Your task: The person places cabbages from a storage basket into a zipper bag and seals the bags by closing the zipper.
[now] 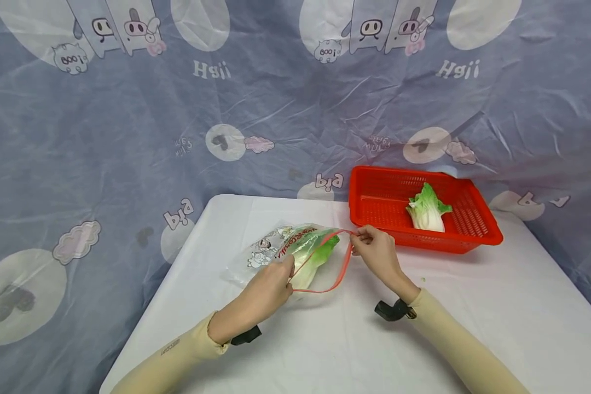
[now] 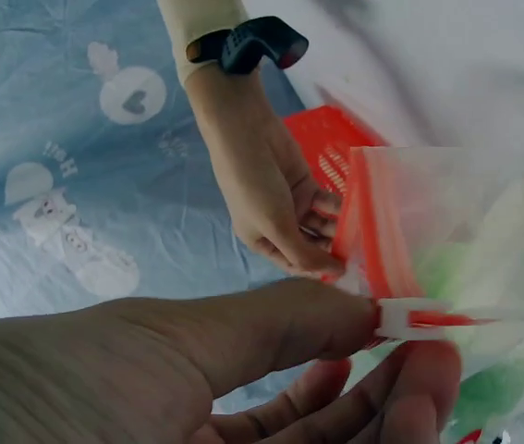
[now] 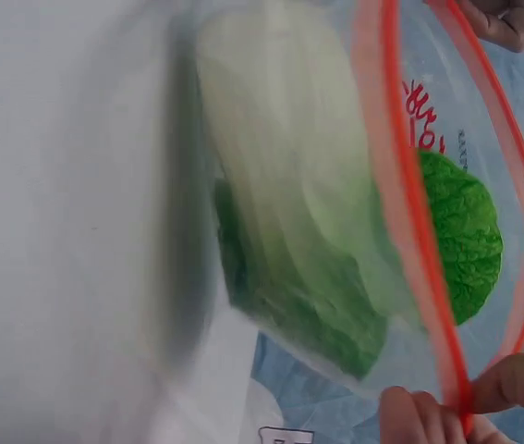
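Observation:
A clear printed zip bag (image 1: 261,257) with a red zip strip lies tilted over the table, its mouth spread wide. Inside it is a head of napa cabbage (image 3: 289,176), white stem and green leaves showing through the plastic. My left hand (image 1: 270,284) pinches the bag's near corner, where a white slider (image 2: 396,317) sits on the strip. At the far corner of the mouth, my right hand (image 1: 376,253) pinches the red edge between thumb and fingers. The right wrist view shows the zip strip (image 3: 409,213) bowed apart between both hands.
A red perforated basket (image 1: 374,210) stands at the table's back right, beyond my right hand. Another napa cabbage (image 1: 428,210) rests in it. The white-covered table (image 1: 345,350) meets a patterned blue cloth (image 1: 276,109) behind. A small green scrap (image 1: 423,279) lies right of my right hand.

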A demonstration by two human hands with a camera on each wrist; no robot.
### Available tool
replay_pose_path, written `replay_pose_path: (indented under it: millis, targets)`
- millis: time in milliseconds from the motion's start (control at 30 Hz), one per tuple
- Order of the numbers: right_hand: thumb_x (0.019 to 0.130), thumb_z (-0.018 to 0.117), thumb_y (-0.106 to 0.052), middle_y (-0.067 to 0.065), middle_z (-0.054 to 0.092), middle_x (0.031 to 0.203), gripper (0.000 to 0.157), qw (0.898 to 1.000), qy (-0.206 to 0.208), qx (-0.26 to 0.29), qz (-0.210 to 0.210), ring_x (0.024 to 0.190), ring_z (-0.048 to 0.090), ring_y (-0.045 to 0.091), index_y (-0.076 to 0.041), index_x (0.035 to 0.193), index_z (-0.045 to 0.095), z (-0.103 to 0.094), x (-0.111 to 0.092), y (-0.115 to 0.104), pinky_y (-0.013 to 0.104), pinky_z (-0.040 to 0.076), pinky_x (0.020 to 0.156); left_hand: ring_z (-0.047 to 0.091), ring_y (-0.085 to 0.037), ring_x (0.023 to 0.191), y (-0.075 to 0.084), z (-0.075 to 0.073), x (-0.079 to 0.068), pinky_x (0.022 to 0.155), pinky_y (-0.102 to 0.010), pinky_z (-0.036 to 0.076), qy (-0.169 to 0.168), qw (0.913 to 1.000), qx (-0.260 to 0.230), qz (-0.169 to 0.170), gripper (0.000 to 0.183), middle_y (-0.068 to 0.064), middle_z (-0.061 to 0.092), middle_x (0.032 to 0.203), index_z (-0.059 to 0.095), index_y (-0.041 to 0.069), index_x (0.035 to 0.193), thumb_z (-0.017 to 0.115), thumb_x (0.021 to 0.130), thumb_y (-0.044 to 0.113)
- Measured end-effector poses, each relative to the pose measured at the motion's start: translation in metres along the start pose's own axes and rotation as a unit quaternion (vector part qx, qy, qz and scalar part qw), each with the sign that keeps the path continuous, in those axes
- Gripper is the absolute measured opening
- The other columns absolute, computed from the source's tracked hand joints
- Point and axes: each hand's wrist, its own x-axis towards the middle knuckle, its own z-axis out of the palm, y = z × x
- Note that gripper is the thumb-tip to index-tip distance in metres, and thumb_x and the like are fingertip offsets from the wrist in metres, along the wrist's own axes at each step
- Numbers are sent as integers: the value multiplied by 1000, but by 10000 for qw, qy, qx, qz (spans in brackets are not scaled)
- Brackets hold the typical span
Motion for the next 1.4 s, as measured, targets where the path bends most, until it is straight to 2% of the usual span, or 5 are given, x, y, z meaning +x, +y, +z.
replay_pose_path:
  millis: [300, 467, 667, 1000, 1400]
  targets:
    - [86, 68, -18, 3, 54, 69, 9, 9868, 1489, -255, -585, 62, 51, 12, -10, 83, 64, -18, 14, -34, 17, 39, 53, 51, -6, 47, -14, -49, 32, 48, -24, 42, 1526, 9861, -266, -598, 10, 1, 64, 60, 70, 9, 80, 68, 79, 0]
    - [84, 64, -14, 2, 44, 65, 10, 9828, 1771, -15, -520, 58, 41, 12, -13, 76, 57, -30, 23, -60, 23, 28, 50, 58, -11, 58, -20, -67, 55, 53, -26, 44, 1774, 9739, -1135, -842, 10, -1, 70, 68, 76, 10, 82, 66, 83, 7]
    - [85, 65, -16, 2, 41, 65, 14, 9857, 1587, 142, -542, 56, 38, 11, -13, 77, 54, -39, 27, -79, 23, 26, 47, 62, -13, 67, -14, -71, 68, 57, -27, 47, 1515, 9671, -1780, -1006, 12, -1, 72, 77, 77, 11, 87, 65, 85, 13]
    - [87, 65, -25, 3, 50, 72, 14, 9941, 995, -362, -242, 62, 45, 14, -12, 86, 61, -43, 31, -85, 23, 34, 51, 61, -13, 66, -8, -63, 79, 58, -27, 47, 1431, 9666, -1907, -938, 13, 0, 71, 75, 76, 8, 88, 64, 85, 12]
    - [88, 64, -28, 3, 54, 73, 16, 9951, 763, -622, 59, 62, 46, 14, -12, 87, 63, -53, 34, -91, 25, 35, 52, 58, -15, 67, -13, -63, 83, 63, -29, 45, 2044, 9611, -1679, -799, 9, -1, 65, 74, 76, 11, 87, 68, 84, 12]
